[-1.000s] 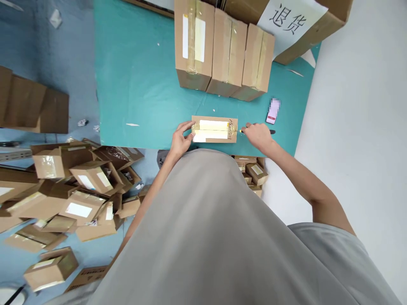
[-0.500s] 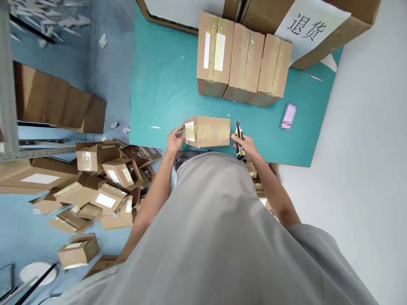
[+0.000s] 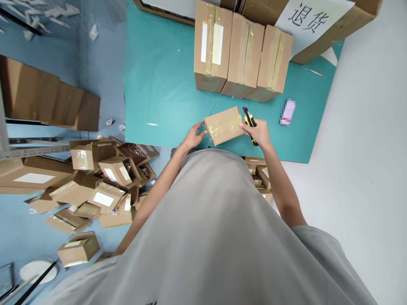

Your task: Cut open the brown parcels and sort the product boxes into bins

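A small taped cardboard box (image 3: 224, 125) sits tilted between my hands near the front edge of the green table. My left hand (image 3: 193, 137) grips its left end, thumb and fingertips on the corners. In my right hand (image 3: 260, 132) is a black and yellow utility knife (image 3: 250, 126), its blade end pointing away from me. The right fingertips also touch the box's right end. Clear and yellowish tape shows on the box's upper face and left end.
Behind stand three taped boxes (image 3: 243, 55) in a row, beside a big carton with a paper sign (image 3: 313, 19). A blurred pink item (image 3: 288, 112) lies to the right on the green table (image 3: 155, 93). Opened boxes (image 3: 104, 197) are heaped on the floor at left.
The box has been turned over and tilted, its right end now farther from me. Both hands have shifted right with it, and the knife leans more to the left at its blade end.
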Tool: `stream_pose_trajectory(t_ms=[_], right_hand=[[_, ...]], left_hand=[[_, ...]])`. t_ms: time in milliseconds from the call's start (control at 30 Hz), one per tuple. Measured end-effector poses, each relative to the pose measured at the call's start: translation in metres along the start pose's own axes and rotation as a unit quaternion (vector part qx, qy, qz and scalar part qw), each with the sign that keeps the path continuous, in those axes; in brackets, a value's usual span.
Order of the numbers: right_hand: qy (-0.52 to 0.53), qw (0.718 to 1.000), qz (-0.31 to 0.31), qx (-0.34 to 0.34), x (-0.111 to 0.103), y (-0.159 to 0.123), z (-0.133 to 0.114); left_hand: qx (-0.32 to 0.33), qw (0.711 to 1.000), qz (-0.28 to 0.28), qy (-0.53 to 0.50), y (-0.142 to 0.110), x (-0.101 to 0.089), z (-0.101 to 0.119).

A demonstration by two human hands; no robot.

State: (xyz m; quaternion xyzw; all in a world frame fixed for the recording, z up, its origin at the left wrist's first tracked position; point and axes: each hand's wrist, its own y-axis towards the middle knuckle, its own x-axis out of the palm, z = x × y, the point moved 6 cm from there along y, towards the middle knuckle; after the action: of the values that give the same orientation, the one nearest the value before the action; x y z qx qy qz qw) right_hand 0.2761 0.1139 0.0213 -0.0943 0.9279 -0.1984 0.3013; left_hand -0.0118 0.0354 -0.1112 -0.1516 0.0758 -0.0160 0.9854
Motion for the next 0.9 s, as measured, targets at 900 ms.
stream_pose_trajectory(t_ms=[900], right_hand=[[-0.44,0.878,-0.182,-0.041,0.096,-0.104,-0.118]], left_hand=[[-0.017,1.0,0.018,0.02,0.003,-0.034,0.108]])
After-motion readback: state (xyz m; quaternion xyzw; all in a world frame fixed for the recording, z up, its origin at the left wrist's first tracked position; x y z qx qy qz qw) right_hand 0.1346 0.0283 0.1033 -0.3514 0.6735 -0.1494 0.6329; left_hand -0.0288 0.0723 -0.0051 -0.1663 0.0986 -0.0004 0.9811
